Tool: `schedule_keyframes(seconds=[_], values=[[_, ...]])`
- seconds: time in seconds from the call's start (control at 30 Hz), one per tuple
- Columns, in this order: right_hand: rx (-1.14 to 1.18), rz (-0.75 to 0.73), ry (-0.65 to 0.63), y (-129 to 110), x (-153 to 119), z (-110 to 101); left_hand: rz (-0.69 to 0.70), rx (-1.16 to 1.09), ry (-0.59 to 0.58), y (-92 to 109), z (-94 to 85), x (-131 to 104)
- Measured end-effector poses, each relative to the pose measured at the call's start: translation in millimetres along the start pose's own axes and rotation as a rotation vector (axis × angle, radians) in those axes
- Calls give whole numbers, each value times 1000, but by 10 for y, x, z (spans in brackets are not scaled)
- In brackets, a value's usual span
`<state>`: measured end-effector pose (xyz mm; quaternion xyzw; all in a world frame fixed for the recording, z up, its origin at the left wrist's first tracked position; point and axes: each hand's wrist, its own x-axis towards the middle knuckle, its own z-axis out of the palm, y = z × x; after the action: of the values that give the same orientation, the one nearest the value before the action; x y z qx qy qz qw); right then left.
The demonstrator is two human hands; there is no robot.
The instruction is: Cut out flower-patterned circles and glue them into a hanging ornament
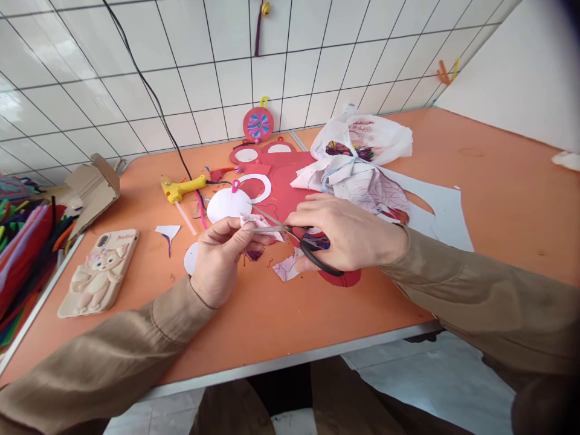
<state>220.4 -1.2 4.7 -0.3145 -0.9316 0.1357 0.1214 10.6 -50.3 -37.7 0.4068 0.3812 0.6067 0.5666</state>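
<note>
My left hand [222, 257] pinches a small folded piece of pale pink patterned fabric [251, 222] between thumb and fingers. In my right hand [347, 235] are scissors with black handles [322, 261]; their blades are apart and point left, at the fabric. Behind my left hand lies a white paper disc [229, 206] with a pink loop on its top edge. A patterned scrap [286, 268] rests on the table below the scissors. Part of the fabric is hidden by my left fingers.
A yellow glue gun [182, 188] and a phone [98, 273] lie to the left on the orange table [254, 326]. Red card [290, 181], a white plastic bag [394, 139] and crumpled fabric [357, 184] are behind my hands. A round red ornament [258, 125] leans on the tiled wall.
</note>
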Motion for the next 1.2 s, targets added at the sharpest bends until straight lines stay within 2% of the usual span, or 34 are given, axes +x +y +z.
schedule_keyframes(seconds=[0.3,0.6,1.2], values=[[46,45,23,-61,-9,-2,25,62,-55,-14,-40,-15],[78,-5,60,-27,-9,25,38,62,-70,-32,-36,-3],[110,-15,62,-6,-3,33,26,79,-73,-23,-33,-5]])
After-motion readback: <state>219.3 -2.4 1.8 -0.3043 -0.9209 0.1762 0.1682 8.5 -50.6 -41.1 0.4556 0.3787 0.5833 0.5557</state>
